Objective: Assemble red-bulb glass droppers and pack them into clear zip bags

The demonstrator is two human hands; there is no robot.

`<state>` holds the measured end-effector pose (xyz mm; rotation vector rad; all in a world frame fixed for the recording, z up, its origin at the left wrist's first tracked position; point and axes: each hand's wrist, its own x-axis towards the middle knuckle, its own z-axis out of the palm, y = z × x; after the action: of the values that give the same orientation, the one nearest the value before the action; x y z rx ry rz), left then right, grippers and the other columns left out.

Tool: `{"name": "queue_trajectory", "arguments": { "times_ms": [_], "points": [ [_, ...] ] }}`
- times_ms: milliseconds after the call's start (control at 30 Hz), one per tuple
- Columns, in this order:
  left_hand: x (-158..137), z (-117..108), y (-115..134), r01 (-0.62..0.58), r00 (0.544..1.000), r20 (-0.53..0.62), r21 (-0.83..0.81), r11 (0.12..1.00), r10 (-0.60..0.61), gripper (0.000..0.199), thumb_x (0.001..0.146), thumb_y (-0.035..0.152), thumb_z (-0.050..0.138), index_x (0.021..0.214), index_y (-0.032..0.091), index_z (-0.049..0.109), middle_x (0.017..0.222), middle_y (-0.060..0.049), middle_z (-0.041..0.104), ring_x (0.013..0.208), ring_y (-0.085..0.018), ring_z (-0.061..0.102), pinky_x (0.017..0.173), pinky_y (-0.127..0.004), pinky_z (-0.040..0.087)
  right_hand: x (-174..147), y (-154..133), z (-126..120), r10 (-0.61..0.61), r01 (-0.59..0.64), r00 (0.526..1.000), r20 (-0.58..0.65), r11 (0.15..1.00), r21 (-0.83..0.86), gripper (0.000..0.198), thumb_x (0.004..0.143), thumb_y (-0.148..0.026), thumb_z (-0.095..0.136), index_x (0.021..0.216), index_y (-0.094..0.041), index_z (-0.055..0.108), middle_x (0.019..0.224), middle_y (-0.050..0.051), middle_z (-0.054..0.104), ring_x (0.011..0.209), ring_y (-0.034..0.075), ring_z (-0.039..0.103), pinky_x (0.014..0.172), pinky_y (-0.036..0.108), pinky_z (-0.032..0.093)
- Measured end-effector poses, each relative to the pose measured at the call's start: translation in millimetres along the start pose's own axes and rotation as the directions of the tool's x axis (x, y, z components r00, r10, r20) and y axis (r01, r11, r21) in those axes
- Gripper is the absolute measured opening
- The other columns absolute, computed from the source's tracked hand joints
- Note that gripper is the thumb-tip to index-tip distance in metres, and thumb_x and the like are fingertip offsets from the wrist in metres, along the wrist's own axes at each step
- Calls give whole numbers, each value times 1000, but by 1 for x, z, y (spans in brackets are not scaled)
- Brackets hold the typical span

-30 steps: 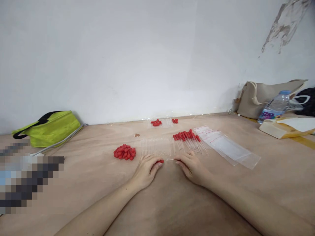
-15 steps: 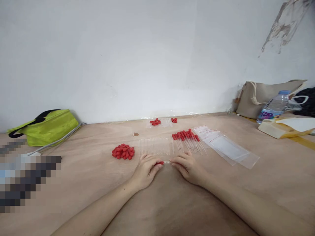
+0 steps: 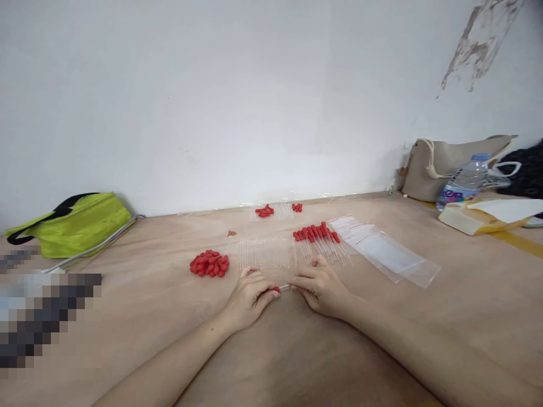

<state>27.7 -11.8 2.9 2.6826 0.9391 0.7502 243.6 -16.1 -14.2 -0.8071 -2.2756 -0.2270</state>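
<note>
Watching from afar, I see a pale brown worktop [image 3: 148, 316] running back to a white wall [image 3: 212, 102], its paint broken by a scuffed patch [image 3: 477, 51] far right of the red pile [image 3: 209, 264]. Left of that pile sits a lime bag [image 3: 87, 226]; well to its right, a water bottle [image 3: 460, 183]. Nearer me and right of the pile, the left hand [image 3: 252, 297] pinches a red bulb [image 3: 276, 289], the right hand [image 3: 319, 287] a clear tube [image 3: 284, 287] reaching to it
</note>
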Motion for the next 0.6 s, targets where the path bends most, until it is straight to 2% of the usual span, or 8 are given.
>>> {"name": "queue_trajectory", "arguments": {
  "times_ms": [133, 600],
  "points": [
    [0, 1, 0, 8, 1000, -19, 36, 999, -8, 17, 86, 26, 45, 82, 19, 59, 70, 0, 62, 67, -12, 53, 90, -37, 28, 2, -8, 1, 6, -7, 1000, -18, 998, -66, 20, 80, -12, 44, 80, -18, 63, 63, 0, 58, 55, 9, 42, 64, 30, 21],
    [1, 0, 3, -29, 999, 40, 32, 999, 28, 9, 81, 21, 50, 86, 20, 58, 77, 0, 62, 76, -14, 55, 92, -36, 29, 4, -14, 9, 41, -46, 994, 103, 998, 37, 22, 85, -15, 40, 76, -15, 60, 67, 2, 58, 63, 11, 47, 64, 28, 24]
  ]
}}
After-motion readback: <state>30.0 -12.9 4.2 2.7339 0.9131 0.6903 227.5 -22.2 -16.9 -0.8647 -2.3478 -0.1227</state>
